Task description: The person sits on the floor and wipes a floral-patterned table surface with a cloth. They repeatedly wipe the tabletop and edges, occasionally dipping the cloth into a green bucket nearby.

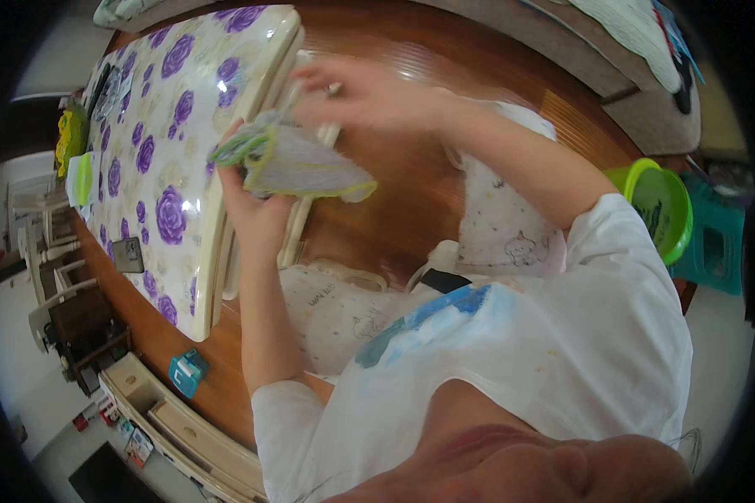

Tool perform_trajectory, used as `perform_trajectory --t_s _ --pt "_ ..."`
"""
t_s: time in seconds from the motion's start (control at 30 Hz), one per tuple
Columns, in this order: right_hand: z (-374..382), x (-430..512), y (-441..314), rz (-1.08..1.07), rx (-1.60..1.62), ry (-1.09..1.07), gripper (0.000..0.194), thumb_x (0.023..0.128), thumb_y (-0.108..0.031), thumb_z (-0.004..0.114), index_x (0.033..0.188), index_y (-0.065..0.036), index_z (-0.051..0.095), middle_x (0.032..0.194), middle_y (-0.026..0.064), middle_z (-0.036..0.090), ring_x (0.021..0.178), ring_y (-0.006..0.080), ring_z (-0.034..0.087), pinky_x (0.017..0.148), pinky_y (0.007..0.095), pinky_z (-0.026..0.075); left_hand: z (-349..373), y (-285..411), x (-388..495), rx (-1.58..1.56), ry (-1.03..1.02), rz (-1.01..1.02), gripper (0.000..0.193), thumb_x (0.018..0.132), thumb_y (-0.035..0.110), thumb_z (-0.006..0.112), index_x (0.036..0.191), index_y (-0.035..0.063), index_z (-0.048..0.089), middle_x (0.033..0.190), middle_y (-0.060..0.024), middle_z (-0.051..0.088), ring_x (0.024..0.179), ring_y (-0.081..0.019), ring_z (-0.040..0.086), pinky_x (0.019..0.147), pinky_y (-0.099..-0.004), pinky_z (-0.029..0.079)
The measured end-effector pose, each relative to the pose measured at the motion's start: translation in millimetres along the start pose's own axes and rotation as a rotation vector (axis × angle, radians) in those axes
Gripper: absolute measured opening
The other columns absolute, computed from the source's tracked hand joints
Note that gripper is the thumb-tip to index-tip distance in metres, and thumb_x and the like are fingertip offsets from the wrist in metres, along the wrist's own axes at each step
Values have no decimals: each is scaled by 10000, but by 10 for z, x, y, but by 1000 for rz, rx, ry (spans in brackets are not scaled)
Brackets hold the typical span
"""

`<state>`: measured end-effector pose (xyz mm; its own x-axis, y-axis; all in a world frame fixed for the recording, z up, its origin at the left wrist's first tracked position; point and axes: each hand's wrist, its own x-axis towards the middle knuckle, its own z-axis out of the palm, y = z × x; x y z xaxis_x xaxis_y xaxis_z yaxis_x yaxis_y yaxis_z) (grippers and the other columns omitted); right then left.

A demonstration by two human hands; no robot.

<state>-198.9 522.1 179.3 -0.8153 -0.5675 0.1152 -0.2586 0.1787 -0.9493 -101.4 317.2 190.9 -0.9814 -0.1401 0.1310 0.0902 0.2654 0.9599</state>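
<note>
My left hand [261, 210] grips a folded grey cloth [302, 163] with yellow-green edging and a bright green part near the fingers. The cloth is held up beside the near edge of a table [211, 276], and its narrow end points right. Just above the cloth is my right hand [365, 94], blurred, with a ring on one finger. Its fingers are apart and nothing shows in them. Blur hides whether it touches the cloth. The tabletop cover [145, 119] is white with purple roses.
On the table lie a phone [128, 255], a green item [83, 179] and a yellow-green bag [69, 135]. A teal box [188, 372] stands on the wooden floor near a drawer cabinet [182, 434]. At right, a green basin [660, 210] sits by a teal stool [714, 245]; a sofa [654, 119] is beyond.
</note>
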Motion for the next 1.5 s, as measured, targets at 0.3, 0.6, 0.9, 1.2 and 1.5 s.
perform_trajectory --t_s 0.3,0.6,0.9,1.2,1.5 --pt "314 153 -22 488 587 -261 803 815 -414 809 1416 -14 458 1267 153 614 1115 231 615 927 342 504 334 -439 77 326 -97 122 1015 767 20 721 1587 58 125 1548 -184 311 1361 -294 425 1115 -408 387" --pt "-209 803 389 468 696 -453 597 762 -197 794 1308 -60 592 1129 100 683 985 198 663 814 351 548 208 -226 330 426 140 287 944 770 142 760 1562 44 257 1591 -210 285 1445 -363 325 1135 -506 323" --pt "-660 1057 513 406 438 -525 555 743 -213 782 1255 -52 639 1111 105 685 968 206 665 823 355 538 -169 -649 785 1520 632 100 565 942 400 609 1426 118 532 1471 -247 447 1342 -437 425 1077 -529 376" --pt "-1014 1397 671 291 771 -382 568 740 -231 797 1239 -12 635 1051 109 714 917 206 692 777 347 561 -230 -671 844 1475 527 -32 496 980 433 521 1381 145 569 1398 -176 551 1291 -351 513 1009 -513 423" --pt "-1231 1855 1145 169 592 139 507 838 -303 799 1270 -101 629 1119 86 702 972 201 690 812 381 575 -251 -703 806 1531 545 -74 496 1009 458 457 1372 142 574 1401 -169 551 1293 -365 503 1031 -522 416"
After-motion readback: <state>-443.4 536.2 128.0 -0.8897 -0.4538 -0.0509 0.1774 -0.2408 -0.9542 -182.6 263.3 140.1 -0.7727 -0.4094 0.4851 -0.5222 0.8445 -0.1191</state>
